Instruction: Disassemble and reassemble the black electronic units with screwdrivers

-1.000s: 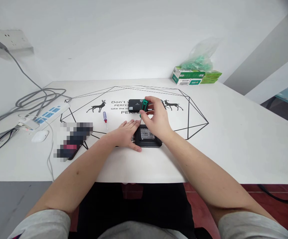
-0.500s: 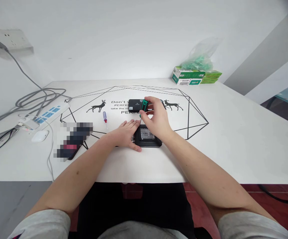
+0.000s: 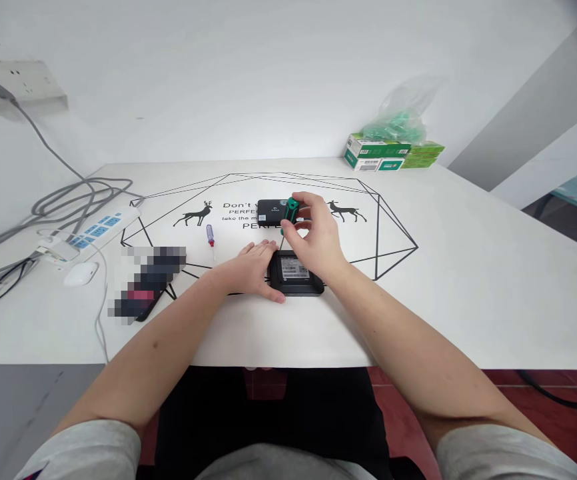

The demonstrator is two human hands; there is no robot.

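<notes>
A black square device with a white label [image 3: 295, 269] lies flat near the front of the table. My left hand [image 3: 252, 270] lies along its left side, fingers stretched toward the far corner and thumb apart at the near one. With fingertips and thumb, my right hand [image 3: 317, 233] grips a green and black screwdriver [image 3: 291, 209]. Its shaft points down at the device's far left corner; I cannot make out the very tip. Behind it sits another black box [image 3: 268, 213], partly covered by my right hand. A small screwdriver with a purple and red handle [image 3: 210, 235] lies left.
A phone, blurred out [image 3: 151, 283], lies to the left, beside a white earbud case [image 3: 81, 273]. Further left are a power strip [image 3: 101, 230] and coiled grey cables [image 3: 63, 200]. Green and white boxes [image 3: 378, 152] with a plastic bag [image 3: 401, 117] on top stand at the back right.
The screwdriver handle has shifted and turned very slightly in my right hand. My left hand and the device stay almost where they were.
</notes>
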